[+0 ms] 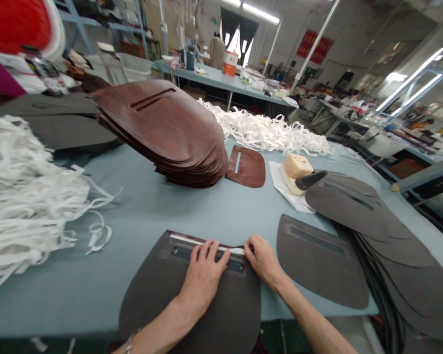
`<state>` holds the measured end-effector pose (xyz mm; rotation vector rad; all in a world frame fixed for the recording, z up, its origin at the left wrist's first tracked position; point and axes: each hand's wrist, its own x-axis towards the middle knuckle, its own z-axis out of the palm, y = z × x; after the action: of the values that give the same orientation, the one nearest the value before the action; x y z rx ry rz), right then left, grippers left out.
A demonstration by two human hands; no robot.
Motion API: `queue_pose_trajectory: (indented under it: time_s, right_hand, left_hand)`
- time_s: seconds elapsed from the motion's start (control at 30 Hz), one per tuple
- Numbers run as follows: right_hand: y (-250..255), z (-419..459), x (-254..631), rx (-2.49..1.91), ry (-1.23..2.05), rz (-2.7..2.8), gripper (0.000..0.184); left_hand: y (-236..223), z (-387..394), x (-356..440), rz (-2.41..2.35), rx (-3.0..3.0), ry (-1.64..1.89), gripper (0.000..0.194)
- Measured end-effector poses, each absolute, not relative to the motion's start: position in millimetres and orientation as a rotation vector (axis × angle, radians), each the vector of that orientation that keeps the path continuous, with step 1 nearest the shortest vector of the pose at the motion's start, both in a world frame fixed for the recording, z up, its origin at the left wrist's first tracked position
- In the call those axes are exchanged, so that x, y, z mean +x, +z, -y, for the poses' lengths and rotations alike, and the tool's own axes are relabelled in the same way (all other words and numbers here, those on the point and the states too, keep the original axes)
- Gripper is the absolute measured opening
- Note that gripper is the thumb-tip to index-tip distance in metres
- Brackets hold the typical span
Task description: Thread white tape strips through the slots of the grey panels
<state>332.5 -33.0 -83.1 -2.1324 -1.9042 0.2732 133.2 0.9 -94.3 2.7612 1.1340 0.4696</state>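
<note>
Evidently the grey panel (232,305) lay across the bench's (140,196) near edge, probably light, bendable and hardly slippery, its straight far edge the better place to hold. The person's left hand (205,273) pressed nearly flat, unclasped, on the white strip (182,239) there; the right hand (262,258) pinched the corner, though whether it also caught the strip's end was unclear.

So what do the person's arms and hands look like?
The left forearm and right forearm show no sleeves. The left hand and right hand wear no gloves. A thin, pale bracelet circles the left forearm; none shows on the right.
</note>
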Motion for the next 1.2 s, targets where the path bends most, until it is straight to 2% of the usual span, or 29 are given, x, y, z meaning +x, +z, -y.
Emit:
queue_pose_trajectory:
  time_s: [0.13,0.3,0.43,0.57,0.77,0.93,1.2]
  right_hand:
    - [-78.7,26.9,333.8,-2.135,0.336,1.904,0.018]
    - [-71.7,17.2,325.1,-1.961,0.501,1.995,0.004]
    - [-72.9,12.1,318.5,-1.935,0.557,1.971,0.010]
    - [-72.1,9.5,320.9,-1.906,0.636,1.968,0.010]
    - [-68.4,12.0,319.9,-1.898,0.688,1.945,0.018]
    - [-64.3,21.1,341.1,-1.999,0.765,1.828,0.014]
    - [-70.6,19.9,345.5,-2.094,0.751,1.626,0.015]
  left_hand:
    - [-103.6,1.4,130.8,-1.141,2.780,0.498,0.036]
    - [-102.2,1.3,130.2,-1.153,2.794,0.471,0.039]
    - [-105.1,2.5,129.6,-1.185,2.781,0.504,0.037]
    - [-105.2,5.4,130.9,-1.229,2.759,0.501,0.032]
    - [-100.1,7.0,133.8,-1.275,2.749,0.468,0.037]
    - [-103.0,7.0,132.2,-1.243,2.751,0.438,0.036]
    - [-110.5,8.6,132.7,-1.196,2.760,0.412,0.046]
